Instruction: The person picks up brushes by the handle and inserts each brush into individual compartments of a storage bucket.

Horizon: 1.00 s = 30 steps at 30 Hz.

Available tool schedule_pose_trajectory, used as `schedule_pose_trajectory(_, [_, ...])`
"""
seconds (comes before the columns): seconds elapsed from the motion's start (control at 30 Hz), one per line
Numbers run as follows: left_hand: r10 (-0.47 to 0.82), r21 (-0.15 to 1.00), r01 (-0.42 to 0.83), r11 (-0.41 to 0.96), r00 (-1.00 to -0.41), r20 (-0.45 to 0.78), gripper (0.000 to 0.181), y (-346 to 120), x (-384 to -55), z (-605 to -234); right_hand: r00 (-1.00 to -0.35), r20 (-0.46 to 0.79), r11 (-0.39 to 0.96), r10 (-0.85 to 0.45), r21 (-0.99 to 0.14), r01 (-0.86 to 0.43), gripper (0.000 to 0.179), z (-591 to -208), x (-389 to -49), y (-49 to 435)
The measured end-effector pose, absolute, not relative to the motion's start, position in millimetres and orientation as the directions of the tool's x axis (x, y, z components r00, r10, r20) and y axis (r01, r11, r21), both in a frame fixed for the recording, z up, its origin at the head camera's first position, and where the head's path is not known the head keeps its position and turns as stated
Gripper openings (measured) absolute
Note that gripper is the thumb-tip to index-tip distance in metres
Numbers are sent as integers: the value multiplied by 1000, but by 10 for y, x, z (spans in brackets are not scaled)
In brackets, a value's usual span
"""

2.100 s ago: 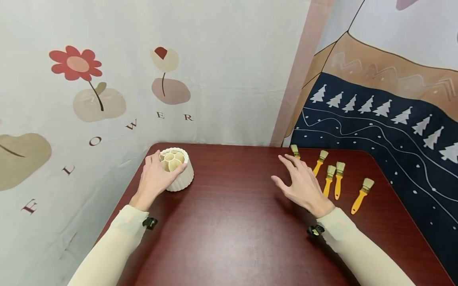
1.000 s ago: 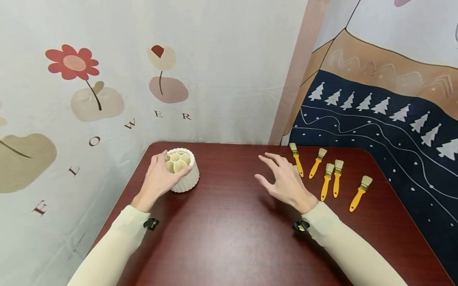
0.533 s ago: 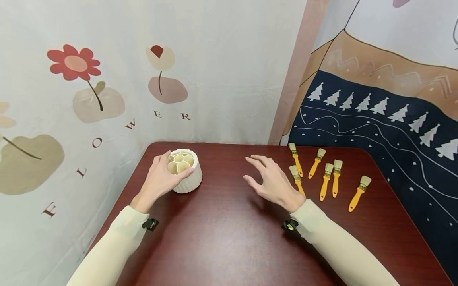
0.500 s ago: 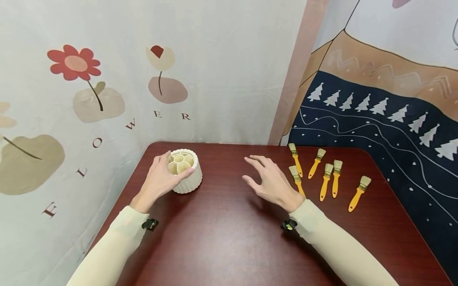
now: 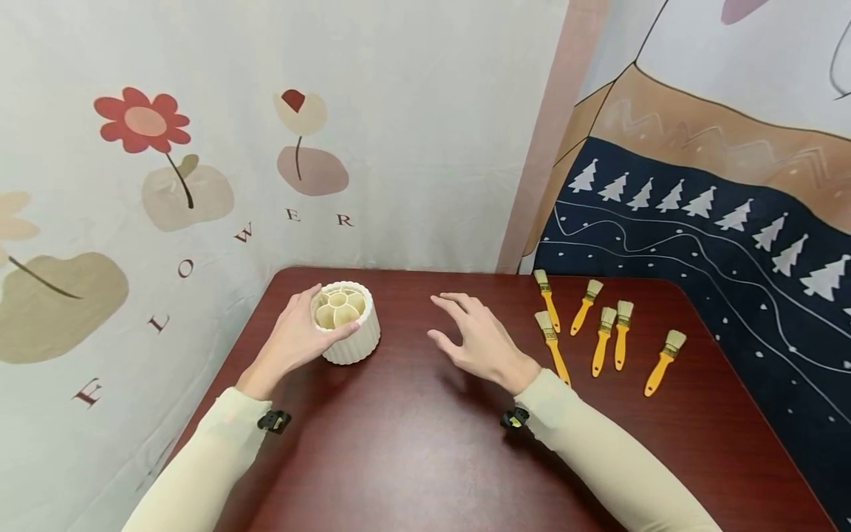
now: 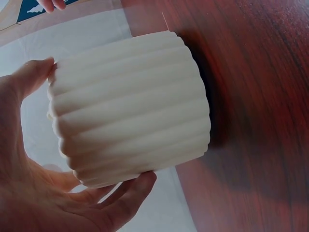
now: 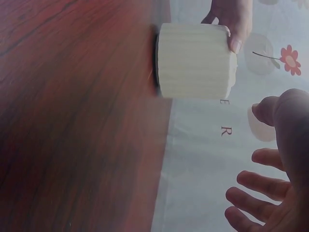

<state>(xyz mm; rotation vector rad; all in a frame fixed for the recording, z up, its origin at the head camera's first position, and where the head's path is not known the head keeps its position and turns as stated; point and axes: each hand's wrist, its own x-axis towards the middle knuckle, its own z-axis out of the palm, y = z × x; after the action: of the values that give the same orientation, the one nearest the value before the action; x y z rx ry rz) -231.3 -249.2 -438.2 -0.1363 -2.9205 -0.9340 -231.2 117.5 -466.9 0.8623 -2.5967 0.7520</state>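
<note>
A cream, ribbed round brush holder (image 5: pixel 352 341) with petal-shaped compartments stands upright on the left part of the table. My left hand (image 5: pixel 289 336) grips its upper part, thumb at the near rim and fingers round the far side. Seen from the left wrist, the ribbed wall of the holder (image 6: pixel 130 106) sits between thumb and fingertips, its base right at the tabletop. To the right, my right hand (image 5: pixel 482 340) hovers above the table, fingers spread and nothing in them. From the right wrist view, the holder (image 7: pixel 193 60) lies beyond those spread fingers (image 7: pixel 263 186).
Several paint brushes with yellow handles lie scattered on the right side, among them one brush (image 5: pixel 552 346) beside the right forearm and another brush (image 5: pixel 665 362) farthest right. The dark red table (image 5: pixel 412 443) meets a printed wall cloth (image 5: pixel 425 148) at its back edge.
The holder has shifted a little to the right in my left hand's grip. My right hand has moved left, away from the brushes, toward the holder, uncovering a brush it had hidden.
</note>
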Motion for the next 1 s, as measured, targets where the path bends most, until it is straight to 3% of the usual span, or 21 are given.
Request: schedule_pose_trajectory(1.0, [183,595,202,778,-979,92,122,-2430,-2322,-4385,-721,333,607,-607,-391,-692,71,-4697,-2347,539])
